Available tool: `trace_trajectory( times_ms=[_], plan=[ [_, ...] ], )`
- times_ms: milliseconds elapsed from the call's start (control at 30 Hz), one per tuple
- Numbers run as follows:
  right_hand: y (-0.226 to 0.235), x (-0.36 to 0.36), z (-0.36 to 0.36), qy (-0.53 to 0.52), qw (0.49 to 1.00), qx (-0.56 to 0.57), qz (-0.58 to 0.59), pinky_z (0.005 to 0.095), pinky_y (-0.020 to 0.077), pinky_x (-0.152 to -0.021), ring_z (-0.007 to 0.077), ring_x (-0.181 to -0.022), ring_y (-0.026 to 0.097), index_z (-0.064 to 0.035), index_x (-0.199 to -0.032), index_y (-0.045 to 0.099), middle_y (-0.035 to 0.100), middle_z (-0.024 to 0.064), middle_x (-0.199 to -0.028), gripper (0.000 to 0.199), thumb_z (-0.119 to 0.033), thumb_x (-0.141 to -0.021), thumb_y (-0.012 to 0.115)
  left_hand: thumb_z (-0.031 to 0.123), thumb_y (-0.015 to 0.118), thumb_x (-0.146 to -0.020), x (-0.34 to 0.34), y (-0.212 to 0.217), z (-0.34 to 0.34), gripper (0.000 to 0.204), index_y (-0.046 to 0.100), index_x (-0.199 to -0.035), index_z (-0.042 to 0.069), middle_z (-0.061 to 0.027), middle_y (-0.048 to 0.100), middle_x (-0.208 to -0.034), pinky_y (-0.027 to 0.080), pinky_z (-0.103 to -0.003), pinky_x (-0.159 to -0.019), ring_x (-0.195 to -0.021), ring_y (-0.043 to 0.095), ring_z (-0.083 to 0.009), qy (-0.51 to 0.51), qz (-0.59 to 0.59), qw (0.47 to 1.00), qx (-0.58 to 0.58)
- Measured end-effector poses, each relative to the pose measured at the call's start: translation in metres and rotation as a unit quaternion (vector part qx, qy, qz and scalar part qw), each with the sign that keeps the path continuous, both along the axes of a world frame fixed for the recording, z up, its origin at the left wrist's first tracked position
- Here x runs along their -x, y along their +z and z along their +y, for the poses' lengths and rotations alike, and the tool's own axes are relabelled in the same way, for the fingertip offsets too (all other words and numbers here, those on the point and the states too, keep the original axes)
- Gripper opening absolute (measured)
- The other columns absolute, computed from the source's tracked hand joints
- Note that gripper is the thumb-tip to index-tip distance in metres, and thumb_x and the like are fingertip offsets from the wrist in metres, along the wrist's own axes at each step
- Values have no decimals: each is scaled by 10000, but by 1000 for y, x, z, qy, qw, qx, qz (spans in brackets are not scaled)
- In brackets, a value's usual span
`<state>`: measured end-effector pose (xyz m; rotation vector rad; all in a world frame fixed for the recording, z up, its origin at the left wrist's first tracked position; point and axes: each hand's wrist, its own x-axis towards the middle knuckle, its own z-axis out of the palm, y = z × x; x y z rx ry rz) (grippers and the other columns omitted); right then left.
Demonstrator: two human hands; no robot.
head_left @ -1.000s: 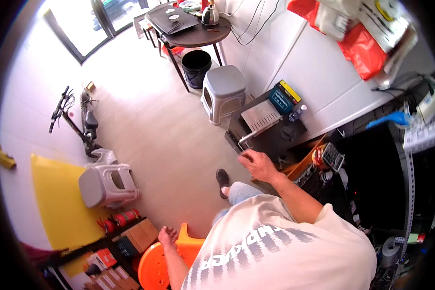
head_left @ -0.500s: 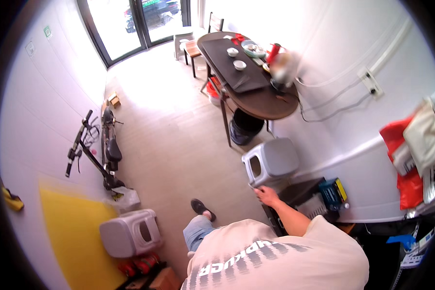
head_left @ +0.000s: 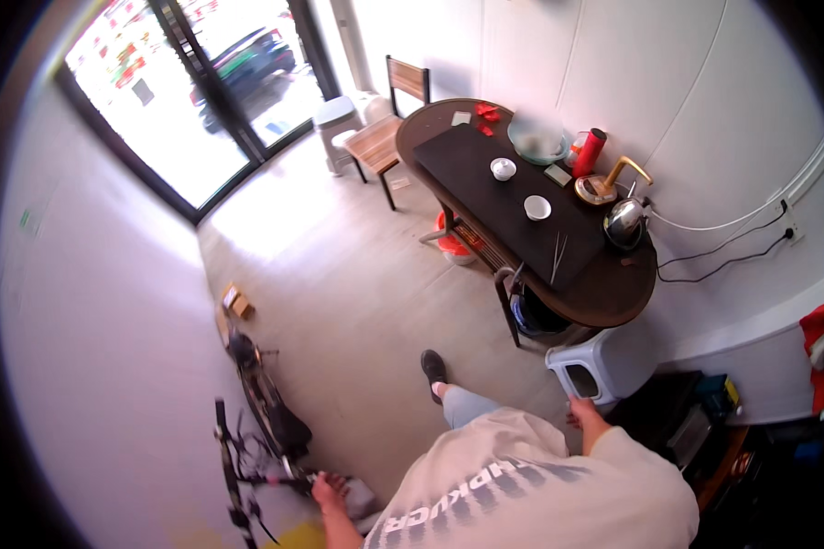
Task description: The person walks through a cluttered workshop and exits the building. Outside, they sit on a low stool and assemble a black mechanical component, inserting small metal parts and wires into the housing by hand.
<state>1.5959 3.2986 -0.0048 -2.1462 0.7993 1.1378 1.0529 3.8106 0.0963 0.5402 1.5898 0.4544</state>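
My right hand (head_left: 586, 417) hangs in front of the body, beside a grey-white plastic stool (head_left: 593, 368). Its fingers are curled in, and whatever they may hold is too small to make out. At lower left my left hand (head_left: 331, 490) is held out with the fingers loosely apart and nothing visible in it. It is nearest to a black folding scooter (head_left: 275, 416) by the left wall. Ahead on the right stands a dark oval table (head_left: 604, 306). On its dark mat (head_left: 485, 197) are a lidded white cup (head_left: 503, 169), a white bowl (head_left: 537, 209) and thin sticks (head_left: 558, 256).
The table also bears a glass bowl (head_left: 536, 142), a red flask (head_left: 590, 152) and a steel kettle (head_left: 625, 220). A wooden chair (head_left: 375, 142) and another stool (head_left: 336, 114) stand beyond, near the glass door (head_left: 220, 119). Small cardboard boxes (head_left: 236, 300) lie by the left wall.
The view has shifted closer to the table, and I have walked forward. My left hand has come into sight at lower left. My right hand remains beside the plastic stool.
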Motion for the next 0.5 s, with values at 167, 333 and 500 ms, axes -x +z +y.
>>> trace_trajectory(
  times_ms=[167,333,500],
  plan=[
    [45,-98,288,197,980,-18,-20,402,475,-478,199,-527,597,-48,-927,681,625,67,-637,608,-624,-989,499,427,549,-955,-64,-36,93,358,587,-1101,103,-101,661,-954,509,-517,-751,-874,642,-286,-54,17,990,127],
    [140,-205,597,257,948,-144,-118,364,561,-648,220,-686,695,7,-1048,702,716,116,-845,565,-543,-957,604,416,553,-956,-152,-48,211,328,580,-1051,104,-99,654,-931,520,-503,-716,-843,647,-284,-61,13,983,175],
    [116,-279,841,231,925,-251,-166,294,490,-572,126,-685,644,-90,-1120,694,677,33,-881,455,-509,-1005,561,405,558,-957,-210,-63,389,304,574,-1001,105,-96,646,-907,531,-488,-680,-812,652,-281,5,-10,987,160]
  ],
)
